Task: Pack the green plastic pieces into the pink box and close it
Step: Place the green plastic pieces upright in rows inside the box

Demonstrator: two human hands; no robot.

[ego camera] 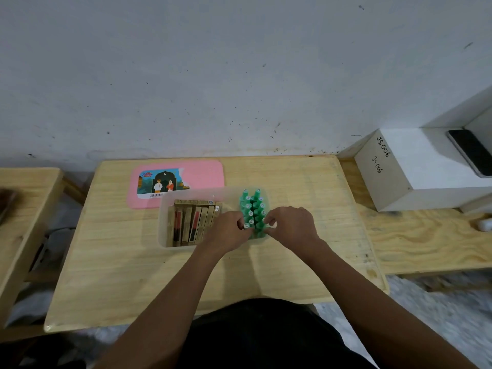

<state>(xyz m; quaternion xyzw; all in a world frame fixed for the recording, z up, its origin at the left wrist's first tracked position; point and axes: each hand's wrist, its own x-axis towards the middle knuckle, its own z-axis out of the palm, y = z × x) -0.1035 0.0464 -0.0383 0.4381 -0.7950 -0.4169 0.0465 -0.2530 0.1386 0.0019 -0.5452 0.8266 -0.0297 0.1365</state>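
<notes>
Both hands, left (231, 228) and right (290, 225), pinch green pieces (253, 211) standing at the clear box's (163, 225) right end, mid-table; a nudge could topple the rows. Pink lid (205, 174) lies behind.

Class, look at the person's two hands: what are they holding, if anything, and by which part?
Both the left hand and right hand pinch the near end of the cluster of upright green plastic pieces, one hand on each side, at the translucent box.
</notes>
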